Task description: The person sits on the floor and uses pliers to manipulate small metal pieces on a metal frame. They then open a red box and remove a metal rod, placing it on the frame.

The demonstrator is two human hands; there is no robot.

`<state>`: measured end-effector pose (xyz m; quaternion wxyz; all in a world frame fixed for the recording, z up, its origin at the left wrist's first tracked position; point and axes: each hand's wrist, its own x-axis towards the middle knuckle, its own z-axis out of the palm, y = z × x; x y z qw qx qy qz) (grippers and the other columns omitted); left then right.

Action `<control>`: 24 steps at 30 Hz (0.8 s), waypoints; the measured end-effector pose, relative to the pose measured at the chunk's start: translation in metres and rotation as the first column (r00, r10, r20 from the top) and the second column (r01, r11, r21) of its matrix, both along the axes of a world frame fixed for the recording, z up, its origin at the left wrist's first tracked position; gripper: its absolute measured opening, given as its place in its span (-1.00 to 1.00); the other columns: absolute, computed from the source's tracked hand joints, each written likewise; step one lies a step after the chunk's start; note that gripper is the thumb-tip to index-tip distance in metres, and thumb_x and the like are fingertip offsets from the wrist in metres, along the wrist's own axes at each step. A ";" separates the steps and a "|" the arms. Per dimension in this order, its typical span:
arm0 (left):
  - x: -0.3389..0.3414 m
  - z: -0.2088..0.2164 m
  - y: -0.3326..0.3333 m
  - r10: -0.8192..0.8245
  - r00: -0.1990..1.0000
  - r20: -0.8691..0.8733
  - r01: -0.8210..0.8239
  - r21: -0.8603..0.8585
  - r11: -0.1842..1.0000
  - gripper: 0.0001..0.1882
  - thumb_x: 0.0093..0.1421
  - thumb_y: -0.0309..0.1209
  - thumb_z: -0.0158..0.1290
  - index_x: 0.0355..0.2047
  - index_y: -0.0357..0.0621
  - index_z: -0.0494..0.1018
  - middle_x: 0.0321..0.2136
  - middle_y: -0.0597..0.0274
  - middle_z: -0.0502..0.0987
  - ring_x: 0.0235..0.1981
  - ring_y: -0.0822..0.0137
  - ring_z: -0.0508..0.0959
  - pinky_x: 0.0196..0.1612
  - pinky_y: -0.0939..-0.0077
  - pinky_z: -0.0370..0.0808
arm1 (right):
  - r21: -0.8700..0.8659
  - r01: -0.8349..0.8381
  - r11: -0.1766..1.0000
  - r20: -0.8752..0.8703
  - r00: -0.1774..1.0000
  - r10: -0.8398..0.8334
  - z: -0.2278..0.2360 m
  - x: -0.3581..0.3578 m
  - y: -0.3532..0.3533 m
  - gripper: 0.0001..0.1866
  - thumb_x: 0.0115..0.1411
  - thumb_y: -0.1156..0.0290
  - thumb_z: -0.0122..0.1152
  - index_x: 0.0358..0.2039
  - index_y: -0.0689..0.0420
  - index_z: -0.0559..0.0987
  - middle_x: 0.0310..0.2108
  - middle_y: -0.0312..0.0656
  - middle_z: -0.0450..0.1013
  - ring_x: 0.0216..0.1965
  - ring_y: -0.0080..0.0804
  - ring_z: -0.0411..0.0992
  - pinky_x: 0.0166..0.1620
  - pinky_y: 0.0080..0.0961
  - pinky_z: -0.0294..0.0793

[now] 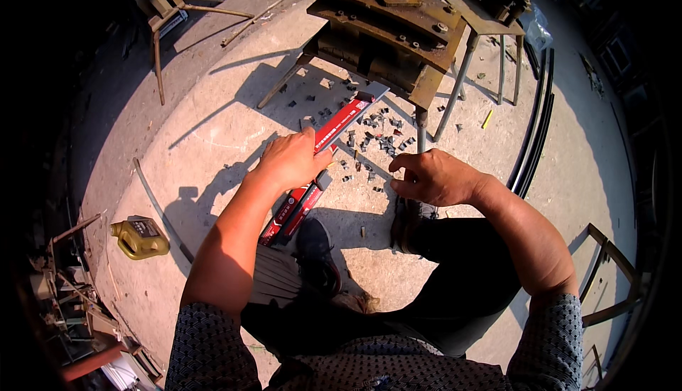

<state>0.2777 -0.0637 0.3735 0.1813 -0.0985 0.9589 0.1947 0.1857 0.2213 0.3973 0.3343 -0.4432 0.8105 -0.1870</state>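
Note:
My left hand (pixel 288 160) is closed round a long profile bar (pixel 344 119) covered in red printed film. The bar slants away from me, and its far end reaches the front edge of a rusty metal press (pixel 383 43). A second red-and-dark bar (pixel 304 219) lies alongside its near end, by my left shoe. To the right, my right hand (pixel 437 176) hovers above the ground with curled fingers. A gap shows between its fingertips, and I see nothing held there. Small dark cut pieces (pixel 380 131) are scattered on the concrete between the hands and the press.
A yellow-gold jug (pixel 141 238) stands at the left near a bent strip. Long black bars (pixel 538 124) lie on the right. Another machine stand (pixel 490 18) is behind the press, a metal-legged stand (pixel 160 18) at far left. Scrap piles up at lower left.

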 end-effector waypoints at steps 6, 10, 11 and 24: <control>-0.003 -0.004 -0.017 0.061 0.998 0.001 -0.061 -0.024 0.998 -0.41 0.39 0.02 0.03 0.04 -0.37 0.49 -0.06 -0.35 0.65 0.04 -0.27 0.64 0.15 -0.04 0.51 | -0.005 -0.010 1.000 0.008 1.000 0.010 0.000 -0.001 0.000 -0.63 0.48 0.18 0.22 0.03 0.27 0.60 -0.36 0.02 0.67 -0.27 -0.12 0.70 -0.13 -0.28 0.68; -0.005 -0.015 -0.033 0.125 0.990 -0.059 -0.127 -0.040 0.991 -0.38 0.40 0.03 0.03 0.07 -0.39 0.49 -0.12 -0.28 0.67 -0.06 -0.19 0.68 0.08 0.04 0.55 | -0.019 -0.018 1.000 -0.006 1.000 0.018 0.001 -0.001 0.001 -0.64 0.49 0.20 0.22 0.02 0.28 0.60 -0.37 0.02 0.67 -0.28 -0.11 0.70 -0.14 -0.28 0.68; -0.006 -0.016 -0.037 0.157 0.987 -0.046 -0.157 0.009 0.988 -0.38 0.40 0.03 0.03 0.06 -0.40 0.50 -0.10 -0.31 0.66 -0.01 -0.23 0.67 0.11 0.00 0.54 | -0.004 -0.010 1.000 0.009 1.000 0.010 0.001 -0.001 0.001 -0.61 0.48 0.18 0.21 0.06 0.27 0.59 -0.34 0.05 0.68 -0.25 -0.08 0.70 -0.11 -0.26 0.67; -0.023 -0.042 -0.064 0.326 0.945 0.003 -0.319 0.209 0.924 -0.38 0.39 0.06 0.03 -0.08 -0.41 0.55 -0.32 -0.22 0.68 -0.24 -0.12 0.72 -0.08 0.04 0.59 | 0.038 0.008 0.999 0.049 0.999 -0.009 0.007 0.000 0.004 -0.55 0.46 0.14 0.19 0.11 0.27 0.58 -0.31 0.10 0.69 -0.21 -0.01 0.70 -0.08 -0.22 0.65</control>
